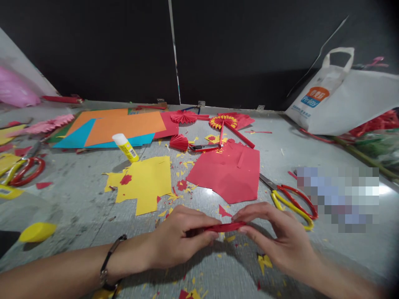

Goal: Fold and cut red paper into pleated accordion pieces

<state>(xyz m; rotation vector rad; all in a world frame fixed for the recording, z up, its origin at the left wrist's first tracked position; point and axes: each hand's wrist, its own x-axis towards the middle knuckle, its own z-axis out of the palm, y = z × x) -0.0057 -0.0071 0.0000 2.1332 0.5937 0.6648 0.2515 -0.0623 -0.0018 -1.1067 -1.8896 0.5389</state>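
Observation:
Between my hands is a narrow folded strip of red paper (pixel 227 227), held level above the table. My left hand (pixel 183 234) pinches its left end, and a dark bracelet (pixel 107 261) circles that wrist. Thumb and fingers of my right hand (pixel 277 236) close on the right end. Just beyond lie a cut sheet of red paper (pixel 230 174) and a cut sheet of yellow paper (pixel 146 182). Scissors (pixel 293 199) with red and yellow handles rest beside my right hand. A glue stick (pixel 125 147) stands upright behind the yellow sheet.
A box cutter (pixel 204 148) lies near folded red paper fans (pixel 183 117) and a red-and-yellow rosette (pixel 223 122). Coloured sheets (pixel 124 128) are stacked back left. More scissors (pixel 26 170) lie left. A white bag (pixel 336 91) stands right, before a black panel (pixel 233 54). Paper scraps litter the table.

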